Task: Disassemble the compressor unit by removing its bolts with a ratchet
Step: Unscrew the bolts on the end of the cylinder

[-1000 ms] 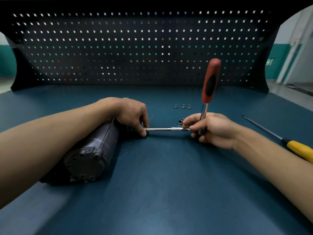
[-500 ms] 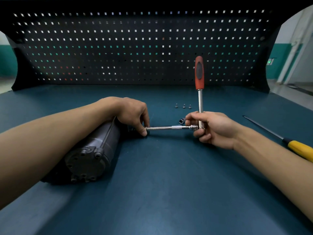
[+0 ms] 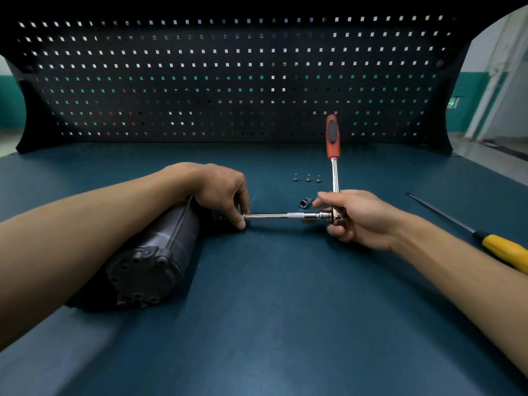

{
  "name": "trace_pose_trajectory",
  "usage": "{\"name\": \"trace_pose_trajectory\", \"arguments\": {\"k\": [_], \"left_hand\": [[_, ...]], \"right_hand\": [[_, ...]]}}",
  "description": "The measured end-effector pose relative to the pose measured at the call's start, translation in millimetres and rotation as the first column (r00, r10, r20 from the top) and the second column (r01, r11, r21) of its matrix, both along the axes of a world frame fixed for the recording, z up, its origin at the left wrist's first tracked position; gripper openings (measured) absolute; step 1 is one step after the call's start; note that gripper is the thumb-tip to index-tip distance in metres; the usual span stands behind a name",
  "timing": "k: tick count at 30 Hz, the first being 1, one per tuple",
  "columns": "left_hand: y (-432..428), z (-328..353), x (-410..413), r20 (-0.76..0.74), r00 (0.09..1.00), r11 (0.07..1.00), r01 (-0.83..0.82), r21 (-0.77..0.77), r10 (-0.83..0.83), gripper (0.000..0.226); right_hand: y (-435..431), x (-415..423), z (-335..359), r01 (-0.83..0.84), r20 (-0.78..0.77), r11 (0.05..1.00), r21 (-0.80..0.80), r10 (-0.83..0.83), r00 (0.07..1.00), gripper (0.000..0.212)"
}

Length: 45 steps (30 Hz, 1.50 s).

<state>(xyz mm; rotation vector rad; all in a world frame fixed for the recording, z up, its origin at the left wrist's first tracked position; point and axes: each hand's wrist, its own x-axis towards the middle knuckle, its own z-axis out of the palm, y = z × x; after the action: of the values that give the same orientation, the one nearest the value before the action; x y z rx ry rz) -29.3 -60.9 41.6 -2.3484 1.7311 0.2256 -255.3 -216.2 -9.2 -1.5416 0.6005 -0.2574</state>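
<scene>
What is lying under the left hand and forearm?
The dark compressor unit, on its side. Its far end, where the extension bar goes, is covered by the left hand.

Both forearms (image 3: 100,224) are bare to the frame edge; left grip (image 3: 220,187) and right grip (image 3: 360,215) bare too

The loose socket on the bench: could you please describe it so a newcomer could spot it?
On the blue bench, find the right hand gripping the ratchet. Just left of its fingers, behind the chrome extension bar, lies the socket. Unlike the three small bolts in a row farther back, it is a short, shiny hollow cylinder on its side.
</scene>
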Motion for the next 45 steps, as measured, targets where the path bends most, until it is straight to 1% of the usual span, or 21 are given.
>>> {"name": "trace_pose_trajectory", "arguments": {"k": [3, 8, 14, 20, 22, 26, 28, 33, 37, 40, 45], "left_hand": [[-0.1, 0.2, -0.4, 0.0, 1.0, 1.0, -0.006, 0.002, 0.006, 0.033], [0.5, 0.2, -0.4, -0.006, 1.0, 1.0, -0.002, 0.011, 0.002, 0.032], [1.3, 1.2, 0.0, -0.029, 1.0, 1.0, -0.004, 0.003, 0.004, 0.03], [1.4, 0.8, -0.5, -0.03, 1.0, 1.0, -0.006, -0.007, 0.006, 0.034], [1.3, 0.7, -0.2, -0.024, 1.0, 1.0, -0.013, -0.013, 0.013, 0.035], [1.3, 0.3, 1.0, -0.03, 0.999, 1.0, -0.02, -0.009, 0.02, 0.034], [0.8, 0.1, 1.3, -0.032, 0.999, 1.0, -0.023, -0.009, 0.022, 0.034], [1.1, 0.0, 2.1, -0.033, 0.999, 1.0, -0.021, -0.007, 0.021, 0.034], [1.0, 0.7, 1.3, -0.025, 1.0, 1.0, -0.008, 0.006, 0.008, 0.031], [1.4, 1.4, 0.5, -0.034, 0.999, 1.0, -0.003, 0.016, 0.004, 0.025], [1.8, 1.4, 0.4, -0.023, 1.0, 1.0, -0.002, 0.019, 0.003, 0.023]], "right_hand": [[-0.1, -0.6, 1.1, -0.028, -0.041, 1.0, 0.012, 0.029, 0.999, 0.029], [-3.3, -1.9, 0.4, -0.029, -0.08, 0.998, 0.054, 0.034, 0.996, 0.042], [-6.6, -1.4, -0.9, -0.027, -0.091, 0.995, 0.094, 0.036, 0.995, 0.044], [-7.5, -1.1, -1.1, -0.049, -0.094, 0.991, 0.124, 0.06, 0.994, 0.047], [-8.2, -1.4, 0.1, -0.056, -0.103, 0.986, 0.158, 0.072, 0.992, 0.049], [-8.3, -2.6, 2.9, -0.063, -0.087, 0.96, 0.273, 0.089, 0.992, 0.048], [-7.7, -3.2, 3.3, -0.056, -0.083, 0.956, 0.287, 0.083, 0.993, 0.047], [-4.6, -1.4, 3.1, -0.041, -0.099, 0.965, 0.259, 0.068, 0.993, 0.048], [-3.1, -1.0, 3.6, -0.032, -0.099, 0.984, 0.177, 0.05, 0.994, 0.04], [-2.7, -1.8, 6.1, -0.046, -0.076, 0.99, 0.13, 0.056, 0.996, 0.033], [-2.5, -4.3, 6.5, -0.066, -0.067, 0.997, 0.032, 0.068, 0.995, 0.028]]}}
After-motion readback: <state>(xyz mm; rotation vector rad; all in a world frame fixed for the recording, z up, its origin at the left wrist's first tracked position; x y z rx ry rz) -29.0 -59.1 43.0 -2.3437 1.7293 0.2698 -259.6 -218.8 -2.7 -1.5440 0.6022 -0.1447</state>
